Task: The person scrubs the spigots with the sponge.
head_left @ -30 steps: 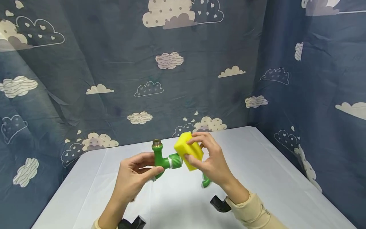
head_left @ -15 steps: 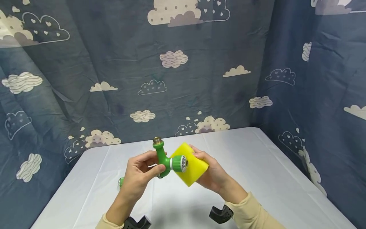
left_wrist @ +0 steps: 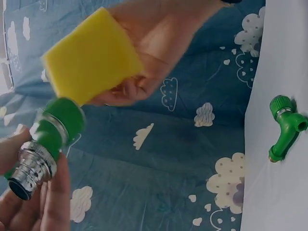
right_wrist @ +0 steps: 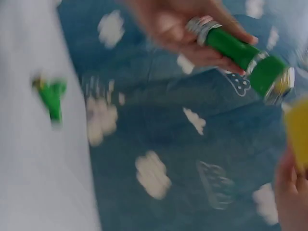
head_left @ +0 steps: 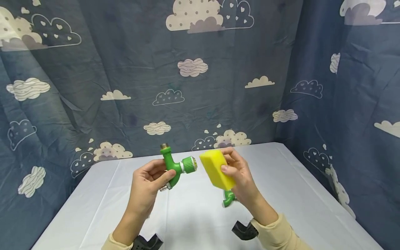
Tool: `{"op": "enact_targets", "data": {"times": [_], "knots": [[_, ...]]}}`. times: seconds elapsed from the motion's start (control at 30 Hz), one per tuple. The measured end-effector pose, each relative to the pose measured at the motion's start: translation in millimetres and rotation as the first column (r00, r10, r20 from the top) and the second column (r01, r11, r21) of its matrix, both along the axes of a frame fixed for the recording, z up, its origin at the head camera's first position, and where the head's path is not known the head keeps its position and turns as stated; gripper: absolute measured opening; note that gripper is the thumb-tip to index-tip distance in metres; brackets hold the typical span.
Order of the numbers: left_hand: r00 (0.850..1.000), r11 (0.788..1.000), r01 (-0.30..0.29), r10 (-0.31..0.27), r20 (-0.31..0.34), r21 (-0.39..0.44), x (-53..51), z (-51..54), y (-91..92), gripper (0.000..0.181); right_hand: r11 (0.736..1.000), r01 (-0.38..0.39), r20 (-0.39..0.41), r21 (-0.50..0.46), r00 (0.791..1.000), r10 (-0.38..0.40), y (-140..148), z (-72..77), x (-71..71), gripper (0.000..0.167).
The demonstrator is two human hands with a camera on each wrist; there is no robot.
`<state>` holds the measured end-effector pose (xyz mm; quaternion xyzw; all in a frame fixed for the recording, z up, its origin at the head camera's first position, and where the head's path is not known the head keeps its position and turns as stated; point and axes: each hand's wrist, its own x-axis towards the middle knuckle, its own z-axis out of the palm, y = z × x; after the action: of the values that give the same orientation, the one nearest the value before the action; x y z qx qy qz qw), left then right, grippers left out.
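My left hand (head_left: 143,187) holds a green tap (head_left: 169,160) above the table, thumb in front and fingers behind. Its brass threaded end points up, its ribbed green knob (head_left: 189,165) faces right, and the metal spout tip (left_wrist: 30,174) points down. Facing it, my right hand (head_left: 242,173) grips a yellow sponge (head_left: 215,170) between thumb and fingers. In the head view a small gap separates sponge and knob. The right wrist view is blurred and cuts off the sponge (right_wrist: 299,130) at its edge.
A second green tap (head_left: 229,199) lies on the white table (head_left: 193,222), partly behind my right wrist. Dark blue cloth with printed clouds (head_left: 168,97) hangs behind the table and at its sides. Black wrist mounts (head_left: 245,231) sit by both sleeves.
The sponge has gone from behind the knob to the right, away from the tap, and has turned. The tap has shifted slightly up and left, its knob swinging rightward.
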<state>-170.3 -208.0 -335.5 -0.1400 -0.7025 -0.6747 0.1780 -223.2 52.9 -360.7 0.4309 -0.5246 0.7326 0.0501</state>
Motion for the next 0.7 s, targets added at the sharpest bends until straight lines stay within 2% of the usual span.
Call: {"op": "enact_targets", "data": {"times": [0.03, 0.07, 0.1, 0.13, 0.17, 0.2, 0.23, 0.3, 0.33, 0.4, 0.43, 0.53, 0.6, 0.63, 0.7], "knots": [[1.000, 1.000, -0.017, 0.017, 0.015, -0.025, 0.7, 1.0, 0.7, 0.032, 0.990, 0.136, -0.141, 0.038, 0.982, -0.129, -2.1, 1.3, 2.2, 0.032], [0.999, 0.998, -0.029, 0.030, 0.023, -0.058, 1.4, 1.7, 1.6, 0.032, 0.960, 0.272, -0.282, 0.064, 0.928, -0.244, -4.1, 2.7, 5.0, 0.034], [0.999, 0.995, -0.032, 0.034, 0.022, -0.095, 2.5, 2.2, 2.5, 0.033, 0.919, 0.387, -0.416, 0.073, 0.850, -0.324, -6.0, 4.0, 8.0, 0.036], [0.999, 0.990, -0.033, 0.036, 0.016, -0.135, 3.8, 2.4, 3.4, 0.032, 0.878, 0.474, -0.536, 0.071, 0.760, -0.367, -8.1, 5.2, 11.0, 0.039], [0.999, 0.985, -0.035, 0.036, 0.004, -0.172, 5.4, 2.5, 4.6, 0.031, 0.841, 0.537, -0.634, 0.063, 0.673, -0.382, -9.9, 6.7, 13.8, 0.041], [0.999, 0.977, -0.035, 0.032, -0.014, -0.209, 7.1, 2.4, 5.4, 0.031, 0.814, 0.578, -0.710, 0.051, 0.595, -0.378, -11.5, 8.1, 15.8, 0.042], [0.999, 0.971, -0.029, 0.022, -0.030, -0.238, 8.6, 2.2, 6.7, 0.030, 0.796, 0.604, -0.763, 0.038, 0.532, -0.367, -12.5, 9.3, 17.1, 0.043], [0.999, 0.959, -0.009, -0.006, -0.052, -0.282, 12.0, 1.2, 8.6, 0.028, 0.771, 0.637, -0.825, 0.026, 0.449, -0.343, -12.7, 12.1, 18.6, 0.042], [0.998, 0.954, 0.000, -0.017, -0.057, -0.299, 13.8, 0.9, 9.4, 0.028, 0.761, 0.649, -0.843, 0.017, 0.419, -0.338, -12.3, 13.5, 18.4, 0.041], [0.997, 0.949, 0.023, -0.043, -0.058, -0.314, 16.8, 0.0, 9.9, 0.029, 0.752, 0.659, -0.860, 0.005, 0.387, -0.333, -10.3, 16.1, 16.7, 0.039], [0.997, 0.950, 0.041, -0.059, -0.050, -0.310, 18.3, -0.2, 10.0, 0.029, 0.748, 0.664, -0.863, 0.007, 0.382, -0.332, -8.7, 17.1, 15.6, 0.038], [0.994, 0.950, 0.087, -0.104, -0.041, -0.300, 21.9, -1.2, 9.3, 0.030, 0.731, 0.682, -0.851, 0.024, 0.397, -0.342, -3.4, 18.7, 10.8, 0.037], [0.990, 0.945, 0.112, -0.134, -0.050, -0.306, 24.6, -2.5, 8.6, 0.029, 0.712, 0.700, -0.831, 0.048, 0.423, -0.360, 0.4, 19.3, 6.9, 0.038], [0.987, 0.940, 0.123, -0.149, -0.058, -0.317, 26.0, -3.2, 8.4, 0.028, 0.705, 0.706, -0.813, 0.067, 0.448, -0.371, 2.5, 19.2, 5.0, 0.038], [0.983, 0.932, 0.126, -0.163, -0.082, -0.340, 28.6, -4.3, 8.4, 0.027, 0.710, 0.696, -0.756, 0.108, 0.521, -0.396, 6.9, 19.6, 1.8, 0.040]]}}
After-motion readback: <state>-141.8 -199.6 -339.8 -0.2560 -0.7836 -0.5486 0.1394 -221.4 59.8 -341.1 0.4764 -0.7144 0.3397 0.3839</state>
